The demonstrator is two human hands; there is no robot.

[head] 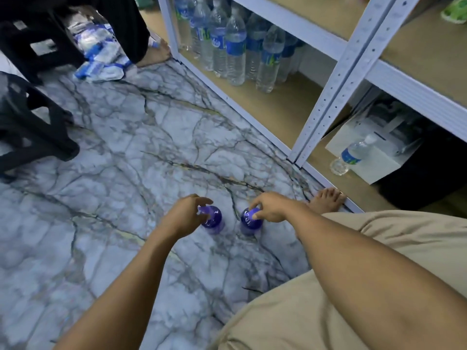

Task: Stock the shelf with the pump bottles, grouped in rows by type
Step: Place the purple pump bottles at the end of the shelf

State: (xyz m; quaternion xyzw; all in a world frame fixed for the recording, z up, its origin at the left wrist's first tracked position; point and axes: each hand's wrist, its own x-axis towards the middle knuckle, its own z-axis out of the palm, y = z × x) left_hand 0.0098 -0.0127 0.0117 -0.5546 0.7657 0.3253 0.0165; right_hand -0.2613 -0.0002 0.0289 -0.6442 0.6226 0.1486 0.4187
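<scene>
We see two purple pump bottles standing upright on the marble floor (151, 147), a narrow gap between them. The left hand (185, 215) curls its fingers over the pump of the left pump bottle (214, 220); blur keeps us from telling whether they grip it. The right hand (270, 207) pinches the top of the right pump bottle (249, 222), thumb against fingers. Just right of them, our bare foot (327, 200) touches the shelf's front edge. The bottom shelf board (278, 107) lies bare between the standing water bottles (235, 51) and the upright post (336, 84). Beyond the post, a small water bottle (353, 154) leans on a white box (374, 168). Black stools (32, 127) stand well apart at left, with open floor between.
</scene>
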